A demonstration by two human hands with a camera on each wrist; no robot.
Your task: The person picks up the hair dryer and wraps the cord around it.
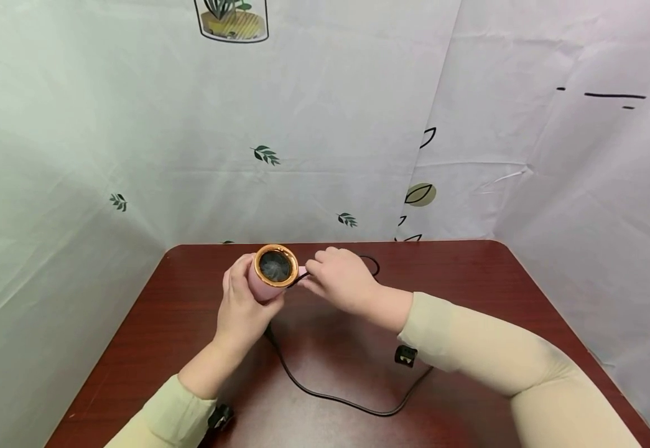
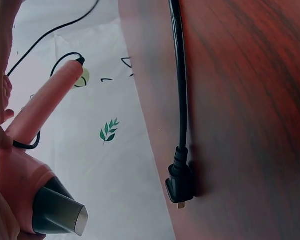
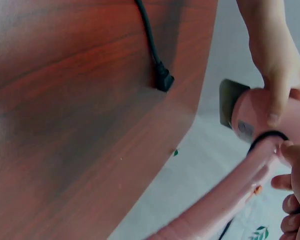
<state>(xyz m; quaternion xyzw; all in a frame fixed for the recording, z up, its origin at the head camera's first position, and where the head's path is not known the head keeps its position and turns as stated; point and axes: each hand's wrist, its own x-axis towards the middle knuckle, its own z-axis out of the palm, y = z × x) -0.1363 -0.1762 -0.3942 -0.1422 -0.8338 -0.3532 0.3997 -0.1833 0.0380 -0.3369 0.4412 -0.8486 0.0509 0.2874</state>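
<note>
A pink hair dryer with a gold rim round its back grille is held up over the table. My left hand grips its barrel, thumb along the side in the right wrist view. My right hand is at the top of the handle, pinching the black cord. One turn of that cord passes round the handle just below the barrel. A dark flat nozzle sits on the dryer's front. The cord's plug lies on the table below.
The dark red wooden table has its back edge against a white cloth wall with leaf prints. A long stretch of cord curves over the table between the forearms. Both sleeves carry small black devices near the wrists.
</note>
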